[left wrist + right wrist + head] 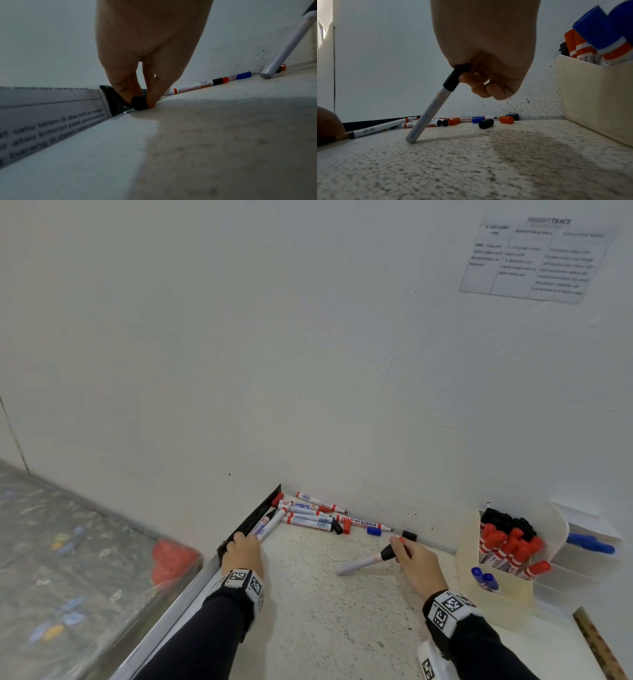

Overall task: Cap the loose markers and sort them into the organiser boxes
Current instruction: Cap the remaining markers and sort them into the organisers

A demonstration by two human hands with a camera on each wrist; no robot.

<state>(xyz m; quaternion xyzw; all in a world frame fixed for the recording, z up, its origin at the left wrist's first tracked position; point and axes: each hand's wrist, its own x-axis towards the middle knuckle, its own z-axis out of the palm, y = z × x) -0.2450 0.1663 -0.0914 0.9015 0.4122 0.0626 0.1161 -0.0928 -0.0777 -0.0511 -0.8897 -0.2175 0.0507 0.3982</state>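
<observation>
My left hand (244, 547) pinches the black tail end (139, 103) of an uncapped white marker (270, 523) that lies along the table's left edge. My right hand (400, 546) grips the black cap of a white marker (363, 564); the marker is tilted, with its tail (410, 140) on the table. A pile of loose markers (310, 513) lies against the wall. Beside it are loose black (337, 527), red (347, 527) and blue (374, 531) caps. The cream organiser box (496, 590) at the right holds red, black and blue capped markers.
A white box (582, 563) behind the cream one holds a blue marker (591, 544). A black strip (255, 517) and a metal rail (185, 601) bound the table's left side. A printed sheet (537, 261) hangs on the wall. A wooden ruler (597, 645) lies at the lower right.
</observation>
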